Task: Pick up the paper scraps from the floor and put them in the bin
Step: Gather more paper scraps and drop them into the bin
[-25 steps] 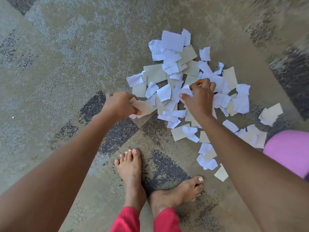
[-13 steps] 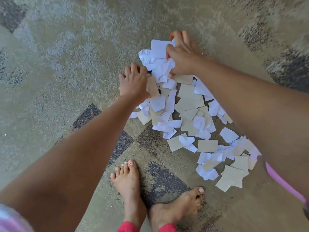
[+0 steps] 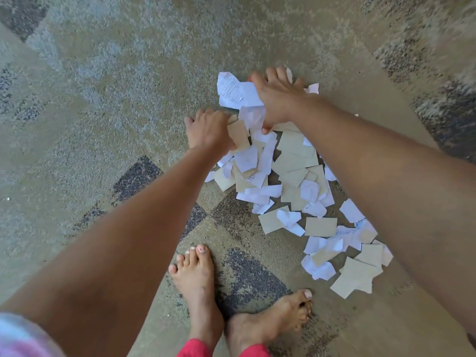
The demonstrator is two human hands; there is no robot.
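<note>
left hand (image 3: 208, 131) — fingers pinch tan scrap (image 3: 238, 135) | right hand (image 3: 279, 97) — fingers spread, pressing paper scraps (image 3: 231, 91)

Readable text: none | large white scrap (image 3: 228, 89) touching my right hand (image 3: 279, 99): rows of faint print, too small to read | small white scraps (image 3: 259, 207) mid-pile among the paper scraps (image 3: 293, 161): grey print, likewise illegible

Single view: head-worn, wide-angle. Faces forward and steeply down onto carpet (image 3: 103, 124); bare feet (image 3: 195, 279) at near edge, paper scraps (image 3: 296, 163) centre-right, forearms (image 3: 128, 240) close to lens.
</note>
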